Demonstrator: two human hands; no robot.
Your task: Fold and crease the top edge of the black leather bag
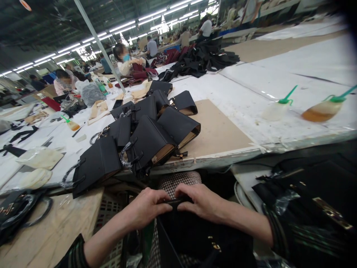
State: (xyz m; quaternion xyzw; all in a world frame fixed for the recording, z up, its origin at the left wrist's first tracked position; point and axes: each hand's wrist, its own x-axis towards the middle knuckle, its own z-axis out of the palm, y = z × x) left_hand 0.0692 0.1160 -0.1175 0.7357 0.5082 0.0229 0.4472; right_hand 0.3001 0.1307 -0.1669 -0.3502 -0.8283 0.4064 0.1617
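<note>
Left hand (147,208) and right hand (202,203) curled close together, fingers pinching the top edge of a black handbag (200,234) with gold lettering, low in the lap below the table (217,130) edge; black handbags (145,137) heaped on the table ahead; a plastic-wrapped handbag (306,193) just right of the hands; squeeze bottles (323,109) farther along the table.

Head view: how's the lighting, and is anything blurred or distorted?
Head view: white fluorescent ceiling tubes glare off the white table covering, the wide lens bends the edges, and the green-spouted plastic bottle at right is blurred.
</note>
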